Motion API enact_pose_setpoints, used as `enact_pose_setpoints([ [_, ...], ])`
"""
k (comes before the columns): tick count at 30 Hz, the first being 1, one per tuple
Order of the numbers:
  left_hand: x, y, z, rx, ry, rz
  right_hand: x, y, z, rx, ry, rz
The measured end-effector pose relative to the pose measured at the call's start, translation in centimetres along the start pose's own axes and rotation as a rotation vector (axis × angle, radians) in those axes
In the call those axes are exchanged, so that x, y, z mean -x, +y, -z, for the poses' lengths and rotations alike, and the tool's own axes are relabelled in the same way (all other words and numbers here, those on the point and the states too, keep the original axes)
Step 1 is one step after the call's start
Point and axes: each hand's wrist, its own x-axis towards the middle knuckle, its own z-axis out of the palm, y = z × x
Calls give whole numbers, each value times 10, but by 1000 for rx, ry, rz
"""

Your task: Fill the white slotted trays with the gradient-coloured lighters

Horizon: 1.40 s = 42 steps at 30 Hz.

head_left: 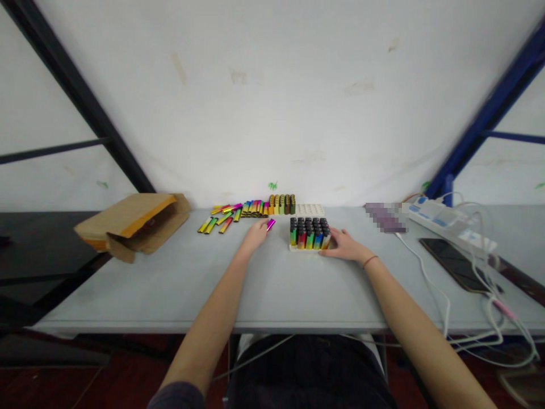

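Left hand [255, 234]: pinched shut on a shiny magenta metallic stick [271, 225], which pokes out past the fingertips, clear of the grey tabletop [272, 289] as far as I can tell, though it's tiny on my feed.
Right hand [347, 245]: got it curled round the right end of a white block-shaped rack [298, 248], thumb at the front corner, fingers along the side. Can't tell how hard it's squeezing.
Lighters: rows of black-topped, rainbow-bodied lighters [310, 234] stand upright in that rack, just left of the right hand.
Behind the left hand: a stacked pile of glossy rainbow metallic sticks [254, 209], with loose rainbow sticks [213, 223] scattered further left. Next to the pile, a yellow-bodied, dark-topped upright bunch [281, 204], then a white holed tray [310, 209].
Far left of the left hand: an open brown cardboard box [131, 218] on its side.
Right of the right hand: a black slab phone [453, 264], then a long white power strip [451, 222] with white cables [426, 270] all over the place, lol.
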Motion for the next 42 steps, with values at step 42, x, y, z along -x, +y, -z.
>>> enact_pose_setpoints([
  [42, 12, 15, -16, 840, 81, 245, 0, 2, -1, 4, 2, -2],
])
